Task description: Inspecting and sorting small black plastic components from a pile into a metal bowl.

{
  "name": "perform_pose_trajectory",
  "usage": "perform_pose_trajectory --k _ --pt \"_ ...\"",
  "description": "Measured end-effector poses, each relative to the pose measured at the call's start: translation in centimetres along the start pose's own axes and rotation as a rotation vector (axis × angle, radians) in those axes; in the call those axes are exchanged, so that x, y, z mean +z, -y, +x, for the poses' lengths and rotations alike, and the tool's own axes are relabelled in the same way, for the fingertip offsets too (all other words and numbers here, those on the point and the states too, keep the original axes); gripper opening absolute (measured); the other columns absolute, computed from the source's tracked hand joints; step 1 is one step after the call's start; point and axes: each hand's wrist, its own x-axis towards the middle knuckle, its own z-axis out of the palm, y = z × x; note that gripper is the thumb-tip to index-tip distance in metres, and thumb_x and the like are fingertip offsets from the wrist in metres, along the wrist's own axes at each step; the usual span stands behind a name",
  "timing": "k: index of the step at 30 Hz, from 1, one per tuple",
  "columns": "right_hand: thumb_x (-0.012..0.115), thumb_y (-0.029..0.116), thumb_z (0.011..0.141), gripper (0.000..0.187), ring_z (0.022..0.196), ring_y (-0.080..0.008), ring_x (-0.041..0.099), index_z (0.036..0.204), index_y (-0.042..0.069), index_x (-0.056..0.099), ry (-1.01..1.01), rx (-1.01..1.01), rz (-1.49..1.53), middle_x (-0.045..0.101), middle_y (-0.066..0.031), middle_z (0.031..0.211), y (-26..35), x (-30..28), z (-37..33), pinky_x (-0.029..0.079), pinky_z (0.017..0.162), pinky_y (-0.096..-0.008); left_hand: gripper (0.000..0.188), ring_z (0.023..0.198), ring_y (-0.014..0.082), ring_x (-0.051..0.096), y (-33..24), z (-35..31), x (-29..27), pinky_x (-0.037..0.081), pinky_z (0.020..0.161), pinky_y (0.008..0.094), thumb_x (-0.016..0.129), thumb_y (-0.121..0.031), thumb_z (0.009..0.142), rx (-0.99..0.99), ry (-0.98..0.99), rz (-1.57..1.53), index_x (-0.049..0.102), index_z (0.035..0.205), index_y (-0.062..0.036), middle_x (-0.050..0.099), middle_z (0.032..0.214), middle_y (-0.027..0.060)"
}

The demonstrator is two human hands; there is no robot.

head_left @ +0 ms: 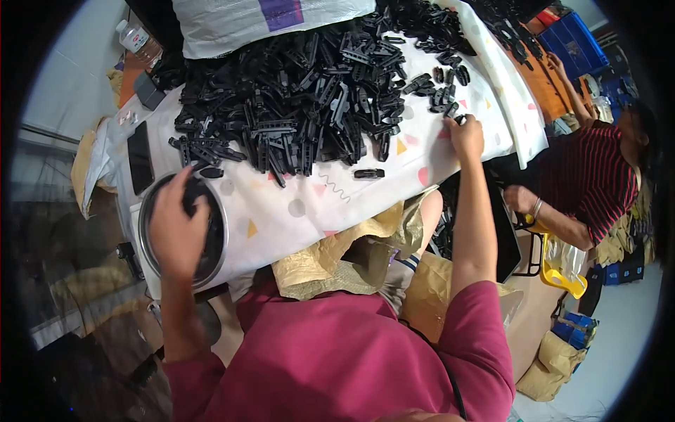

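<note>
A round metal bowl [226, 243] with black pieces inside stands at the table's left edge. My left hand [176, 232] is over it, thumb and fingers apart, with no held piece visible; slight blur softens the fingers. To the right, my right hand [467, 137] pinches a small black plastic piece [460, 119] just above the cloth. Beside those fingertips lies a small group of short black pieces [443, 95]. A big heap of long black plastic clips [302, 105] covers the middle of the table. One single black piece [369, 174] lies in front of the heap.
A white sack [274, 28] rests behind the heap. Left of the heap are a phone [140, 158], a dark box [149, 91] and a bottle [137, 39]. The patterned tablecloth [274, 218] hangs over the near edge. A person in a striped shirt [569, 176] sits at right.
</note>
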Motion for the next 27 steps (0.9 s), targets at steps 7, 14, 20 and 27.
perform_pose_trajectory --k 7,14,20,27 --pt "0.064 0.032 0.073 0.030 0.085 -0.0301 0.062 0.095 0.011 0.068 0.056 0.109 0.093 0.065 -0.0169 0.088 4.3 -2.6 -1.9 0.047 0.075 -0.0382 0.039 0.098 0.0309 0.049 1.9 0.4 0.8 0.037 0.090 0.0399 0.069 -0.022 0.069 0.128 -0.085 0.135 0.061 0.105 -0.0093 0.056 0.101 0.0103" --pt "0.065 0.015 0.082 0.022 0.070 -0.0109 0.059 0.100 0.003 0.061 0.210 -0.072 1.171 0.063 -0.0059 0.080 10.2 -4.0 -9.3 0.047 0.057 -0.0244 0.020 0.078 0.0276 0.060 -11.5 9.7 12.5 0.048 0.063 0.0382 0.067 -0.026 0.073 0.298 0.125 -0.176 0.063 0.077 -0.0063 0.061 0.081 0.0088" --pt "0.057 0.011 0.087 0.013 0.072 -0.0167 0.062 0.094 0.003 0.048 0.332 -0.089 1.320 0.061 -0.0103 0.085 8.2 -4.4 -11.9 0.051 0.056 -0.0266 0.023 0.076 0.0297 0.058 -11.6 10.0 13.8 0.045 0.066 0.0406 0.067 -0.027 0.073 0.167 0.153 -0.286 0.062 0.073 -0.0051 0.060 0.080 0.0113" --pt "0.054 0.006 0.086 0.024 0.076 -0.0186 0.062 0.108 0.000 0.050 0.566 -0.098 1.553 0.062 -0.0118 0.093 11.3 -6.0 -14.7 0.053 0.058 -0.0279 0.015 0.065 0.0224 0.058 -9.6 8.4 11.3 0.046 0.062 0.0306 0.068 -0.018 0.073 -0.051 0.422 -1.069 0.063 0.080 -0.0051 0.061 0.075 0.0081"
